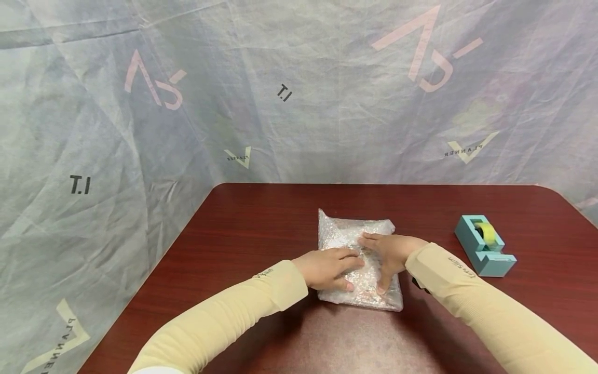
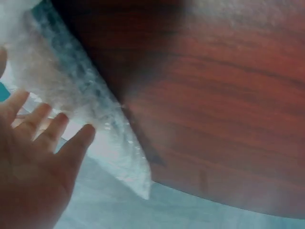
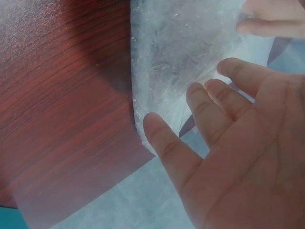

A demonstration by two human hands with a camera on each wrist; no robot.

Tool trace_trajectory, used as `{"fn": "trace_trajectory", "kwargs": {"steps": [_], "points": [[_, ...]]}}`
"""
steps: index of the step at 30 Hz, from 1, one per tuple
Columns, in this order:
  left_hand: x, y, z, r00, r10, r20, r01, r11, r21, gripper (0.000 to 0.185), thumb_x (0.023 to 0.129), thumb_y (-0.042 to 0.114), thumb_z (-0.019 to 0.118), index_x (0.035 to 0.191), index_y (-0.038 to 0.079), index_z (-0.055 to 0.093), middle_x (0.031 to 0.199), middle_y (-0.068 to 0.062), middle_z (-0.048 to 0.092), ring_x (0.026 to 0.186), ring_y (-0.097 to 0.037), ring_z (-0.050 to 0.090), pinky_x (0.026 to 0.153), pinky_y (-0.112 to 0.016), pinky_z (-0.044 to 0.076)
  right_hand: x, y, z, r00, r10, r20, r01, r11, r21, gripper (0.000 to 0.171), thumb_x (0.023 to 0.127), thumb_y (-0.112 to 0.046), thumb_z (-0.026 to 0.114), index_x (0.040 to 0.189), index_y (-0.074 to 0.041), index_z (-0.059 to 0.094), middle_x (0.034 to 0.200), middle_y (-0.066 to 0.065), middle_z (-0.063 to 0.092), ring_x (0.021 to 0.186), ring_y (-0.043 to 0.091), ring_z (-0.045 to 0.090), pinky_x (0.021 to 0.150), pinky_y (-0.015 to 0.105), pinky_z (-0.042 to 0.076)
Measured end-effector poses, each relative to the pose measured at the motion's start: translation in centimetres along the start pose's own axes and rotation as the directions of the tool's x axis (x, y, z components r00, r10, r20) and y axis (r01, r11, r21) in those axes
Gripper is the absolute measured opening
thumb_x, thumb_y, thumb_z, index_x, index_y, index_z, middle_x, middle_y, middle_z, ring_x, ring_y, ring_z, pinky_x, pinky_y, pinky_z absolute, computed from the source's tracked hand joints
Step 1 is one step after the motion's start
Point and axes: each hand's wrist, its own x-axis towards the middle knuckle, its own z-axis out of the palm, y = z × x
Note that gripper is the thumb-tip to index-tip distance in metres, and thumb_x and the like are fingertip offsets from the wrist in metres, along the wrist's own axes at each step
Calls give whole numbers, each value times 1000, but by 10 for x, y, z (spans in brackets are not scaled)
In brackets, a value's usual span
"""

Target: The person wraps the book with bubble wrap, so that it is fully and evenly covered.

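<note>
The bubble-wrapped parcel (image 1: 357,262) lies flat at the middle of the table (image 1: 261,228), folded over. The left hand (image 1: 327,267) and right hand (image 1: 390,252) press it with straight fingers. The tape dispenser (image 1: 486,244) stands untouched well to the right, so taping seems left.

Beyond my hands stood a dark reddish wooden table (image 1: 261,223), its rounded corners at the far edge. A pale grey-blue fabric backdrop (image 1: 299,88), creased and printed with logos, hung behind and to my left.
</note>
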Motion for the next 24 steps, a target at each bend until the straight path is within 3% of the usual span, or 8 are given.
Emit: {"fn": "trace_trajectory", "kwargs": {"steps": [3, 6, 11, 14, 20, 24], "points": [[3, -4, 2, 999, 14, -47, -15, 1000, -27, 63, 98, 46, 64, 153, 21, 48, 159, -2, 42, 147, -15, 36, 115, -31, 35, 0, 2, 1, 1000, -2, -1, 2, 1000, 20, 121, 59, -33, 100, 158, -6, 36, 163, 17, 30, 143, 46, 36, 111, 58, 37], [4, -6, 4, 998, 8, -66, -9, 1000, -17, 63, 95, 50, 65, 150, 24, 53, 161, -5, 38, 148, -19, 34, 118, -34, 31, 0, 4, 2, 1000, -2, -3, 2, 999, 38, 121, 59, -34, 100, 158, -7, 36, 164, 17, 29, 143, 46, 35, 111, 59, 37], [6, -9, 1, 999, -48, 9, 49, 983, -174, 57, 94, 49, 67, 146, 30, 54, 168, -16, 15, 155, -27, 15, 123, -39, 19, 1, 5, 3, 1000, 4, -3, -4, 999, 49, 121, 58, -34, 101, 158, -8, 36, 164, 17, 30, 143, 47, 35, 110, 59, 38], [8, -10, -1, 995, -67, 69, 82, 964, -251, 55, 96, 48, 66, 145, 30, 51, 168, -21, 11, 155, -29, 13, 123, -38, 19, 0, 5, 3, 1000, -1, 1, 1, 999, 41, 121, 58, -33, 101, 158, -8, 37, 163, 17, 30, 143, 47, 35, 110, 59, 38], [11, -8, -7, 994, -54, 93, 71, 979, -189, 65, 95, 51, 65, 151, 34, 39, 165, -26, 15, 153, -32, 19, 121, -38, 25, 1, 4, 1, 1000, -10, 2, 10, 999, 38, 122, 58, -31, 101, 158, -7, 36, 163, 18, 29, 143, 46, 36, 109, 58, 39], [11, -8, -10, 990, -58, 132, 81, 982, -172, 72, 95, 53, 63, 159, 41, 31, 167, -22, 11, 154, -30, 15, 121, -40, 24, 1, 3, 1, 1000, -22, -2, 22, 999, 43, 122, 59, -32, 100, 158, -5, 35, 163, 19, 29, 142, 47, 36, 109, 59, 39]]}}
